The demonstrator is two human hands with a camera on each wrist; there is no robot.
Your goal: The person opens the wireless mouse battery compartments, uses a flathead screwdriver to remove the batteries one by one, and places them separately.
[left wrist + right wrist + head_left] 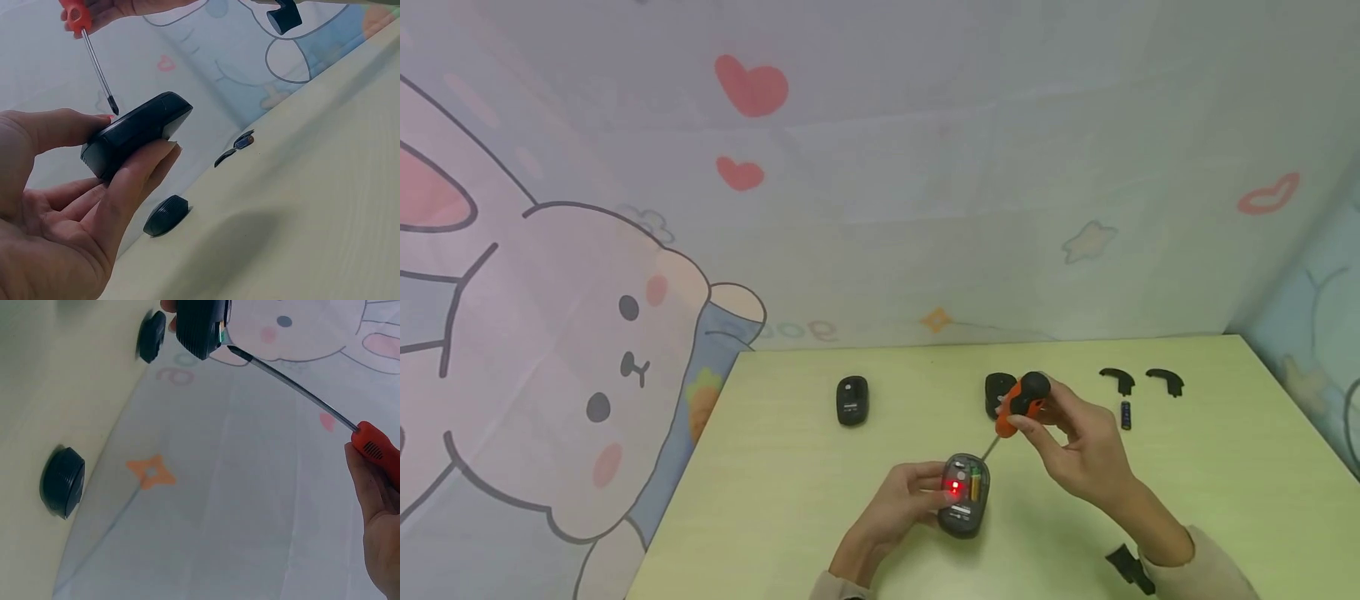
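My left hand (904, 502) grips a black computer mouse (964, 515) by its sides, underside up, raised above the table. A red light shines on that underside, and a gold-and-green battery (975, 485) sits in its uncovered compartment. My right hand (1088, 450) holds a screwdriver (1024, 407) by its orange-and-black handle, with the shaft slanting down to the mouse. In the left wrist view, the dark screwdriver tip (112, 105) is just above the mouse's upturned face. From the right wrist view, the tip (239, 354) appears beside the compartment side of the mouse (199, 328).
Two more black mice lie underside up on the table (775, 500), one at back left (852, 402) and one behind the screwdriver (997, 393). Two curved black covers (1120, 381) and a dark blue battery (1125, 415) lie at back right. A black piece (1129, 569) shows by the right sleeve.
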